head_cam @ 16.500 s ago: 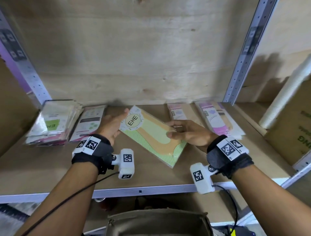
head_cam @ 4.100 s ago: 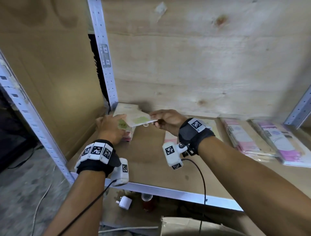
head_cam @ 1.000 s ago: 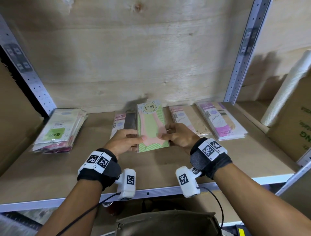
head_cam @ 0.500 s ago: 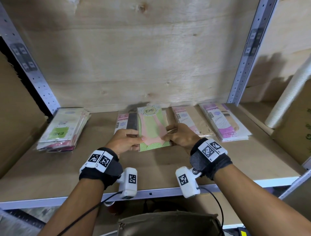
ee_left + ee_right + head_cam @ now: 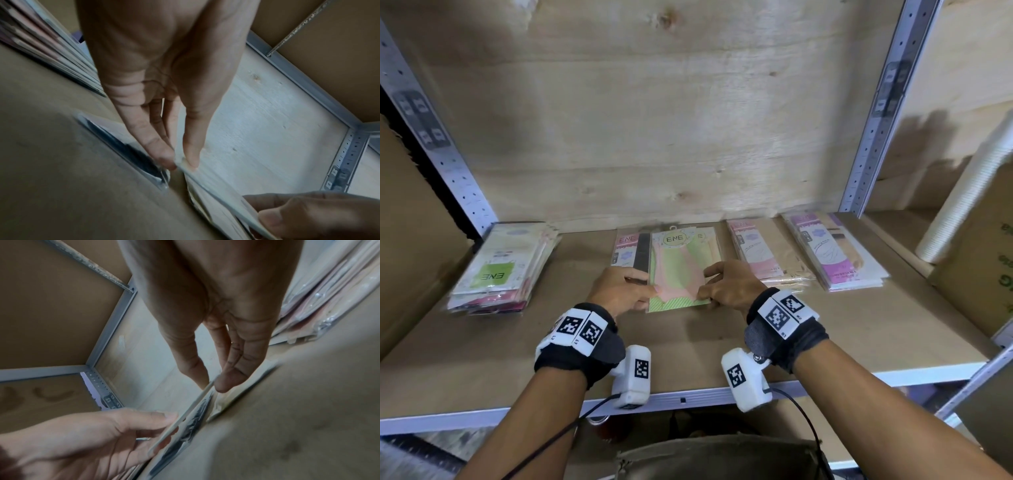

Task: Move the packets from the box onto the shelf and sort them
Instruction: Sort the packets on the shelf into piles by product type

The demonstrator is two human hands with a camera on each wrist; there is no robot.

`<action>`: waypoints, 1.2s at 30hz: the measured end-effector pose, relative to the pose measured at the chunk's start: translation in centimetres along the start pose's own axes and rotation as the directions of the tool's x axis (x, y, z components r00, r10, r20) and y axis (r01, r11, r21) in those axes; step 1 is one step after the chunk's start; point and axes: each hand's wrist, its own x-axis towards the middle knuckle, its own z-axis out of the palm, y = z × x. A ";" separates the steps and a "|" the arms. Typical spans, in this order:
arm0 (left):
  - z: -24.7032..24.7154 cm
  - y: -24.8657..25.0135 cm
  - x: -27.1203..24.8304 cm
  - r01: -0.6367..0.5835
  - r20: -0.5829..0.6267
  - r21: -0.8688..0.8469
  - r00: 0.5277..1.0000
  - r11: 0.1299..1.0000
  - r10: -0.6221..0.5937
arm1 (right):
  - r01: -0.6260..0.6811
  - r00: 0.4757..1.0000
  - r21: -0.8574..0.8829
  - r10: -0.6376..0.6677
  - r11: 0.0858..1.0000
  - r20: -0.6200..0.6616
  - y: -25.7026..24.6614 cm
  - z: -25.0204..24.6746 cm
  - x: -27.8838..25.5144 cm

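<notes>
Both hands, left hand (image 5: pixel 619 291) and right hand (image 5: pixel 729 286), pinch the green-and-pink packet's (image 5: pixel 681 263) near corners, lowering it onto a middle pile on the shelf (image 5: pixel 825 329). Four piles look sorted; the box's remaining contents can't be seen.

Stockroom, metal shelf (image 5: pixel 722 394), stacked packets (image 5: pixel 835 253)

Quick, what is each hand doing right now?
Left hand: pinches the green-and-pink packet at its left edge.
Right hand: pinches the same packet at its right edge.
</notes>
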 end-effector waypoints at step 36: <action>4.7 2.7 2.5 -0.106 0.043 0.449 0.994 0.887 0.097 | 0.023 0.994 -0.487 -0.071 0.873 -0.081 -1.2 -1.0 -0.8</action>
